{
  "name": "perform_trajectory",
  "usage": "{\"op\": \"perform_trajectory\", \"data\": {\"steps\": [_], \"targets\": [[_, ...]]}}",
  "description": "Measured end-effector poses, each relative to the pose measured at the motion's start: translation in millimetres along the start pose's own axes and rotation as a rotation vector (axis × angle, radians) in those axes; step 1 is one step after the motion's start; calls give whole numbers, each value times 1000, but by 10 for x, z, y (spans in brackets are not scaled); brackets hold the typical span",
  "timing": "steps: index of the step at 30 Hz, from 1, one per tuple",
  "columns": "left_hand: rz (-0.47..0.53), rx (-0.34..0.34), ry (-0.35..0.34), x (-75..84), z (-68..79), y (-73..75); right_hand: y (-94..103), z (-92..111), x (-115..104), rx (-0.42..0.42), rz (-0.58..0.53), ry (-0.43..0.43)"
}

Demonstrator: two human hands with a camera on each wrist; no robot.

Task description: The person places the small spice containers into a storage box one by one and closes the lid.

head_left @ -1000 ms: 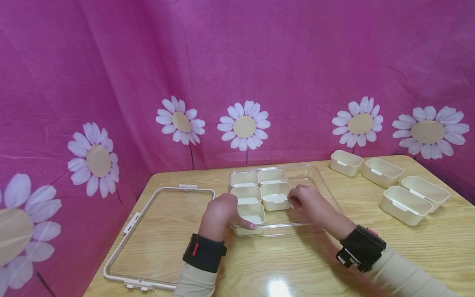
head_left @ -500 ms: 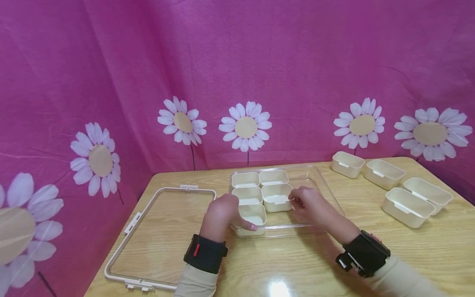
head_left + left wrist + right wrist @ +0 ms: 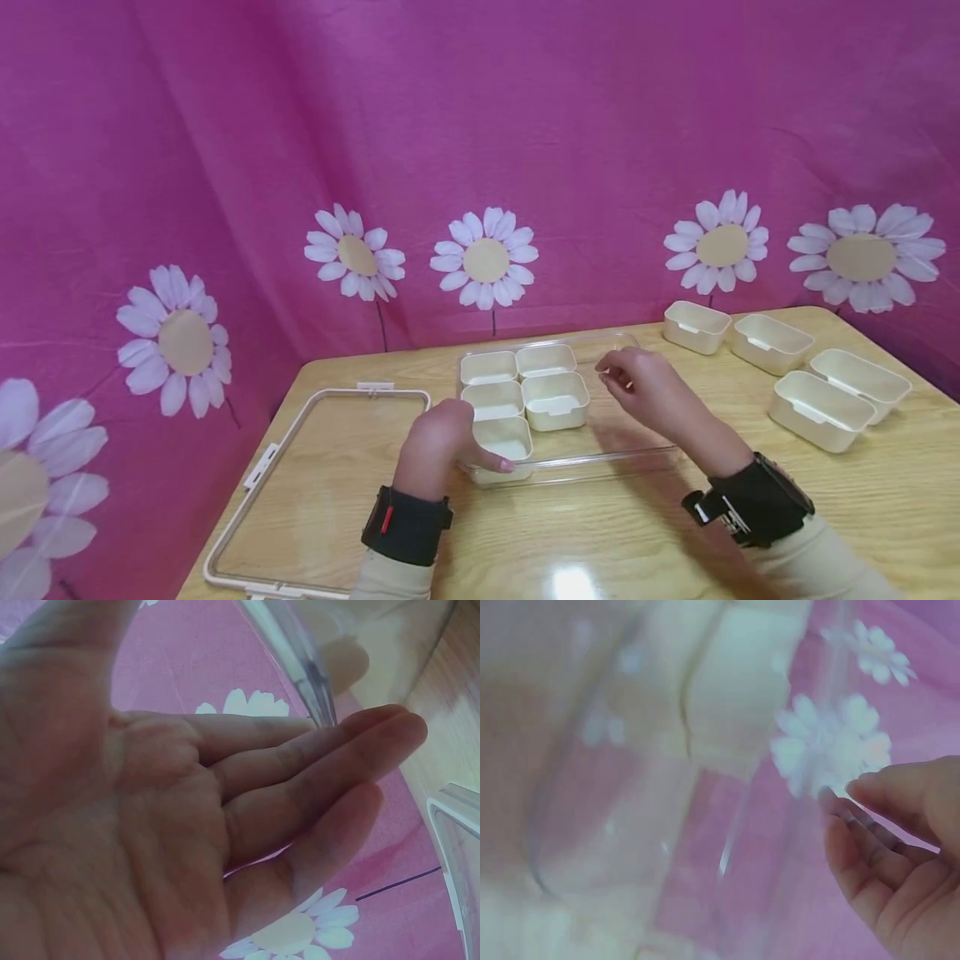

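A clear plastic box [image 3: 558, 461] stands on the table with several small cream bins [image 3: 557, 402] grouped in its left part. At its front left corner rests my left hand [image 3: 442, 446], thumb along the front rim. In the left wrist view, the fingers [image 3: 300, 769] are nearly straight against the box's clear edge, and the palm faces the camera. My right hand [image 3: 651, 392] is over the right part of the box, apart from the nearest bin. Its fingers [image 3: 847, 855] are loosely bent with nothing between them.
A clear lid [image 3: 322, 492] with a white frame and clips lies left of the box. Several more cream bins [image 3: 821, 410] stand at the table's right side. A pink curtain [image 3: 420, 150] with white flowers hangs behind the table [image 3: 495, 542].
My right hand has let go of the front right bin in the box and moved up and right. My left hand stays at the box corner. The head view has shifted slightly.
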State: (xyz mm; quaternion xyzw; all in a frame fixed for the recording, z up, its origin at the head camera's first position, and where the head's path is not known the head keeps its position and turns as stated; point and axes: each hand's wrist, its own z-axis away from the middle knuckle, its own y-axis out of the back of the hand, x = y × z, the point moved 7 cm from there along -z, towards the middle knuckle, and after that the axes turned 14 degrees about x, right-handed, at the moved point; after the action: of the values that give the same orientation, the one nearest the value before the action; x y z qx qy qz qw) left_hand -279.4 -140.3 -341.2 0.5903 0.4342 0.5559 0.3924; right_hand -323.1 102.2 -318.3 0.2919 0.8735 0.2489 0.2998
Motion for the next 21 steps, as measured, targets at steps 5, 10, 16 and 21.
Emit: {"op": "perform_trajectory", "data": {"steps": [5, 10, 16, 21], "targets": [[-11, -11, 8, 3, 1, 8, 318, -152, 232, 87, 59, -31], [-33, -8, 2, -11, 7, -2, 585, -241, 613, 183, 152, -84], [-50, -12, -16, -6, 5, -6, 641, -214, 1152, 107, 223, -246], [-51, -19, -30, 10, -9, -2, 530, -125, 1453, 25, 283, -336]]}}
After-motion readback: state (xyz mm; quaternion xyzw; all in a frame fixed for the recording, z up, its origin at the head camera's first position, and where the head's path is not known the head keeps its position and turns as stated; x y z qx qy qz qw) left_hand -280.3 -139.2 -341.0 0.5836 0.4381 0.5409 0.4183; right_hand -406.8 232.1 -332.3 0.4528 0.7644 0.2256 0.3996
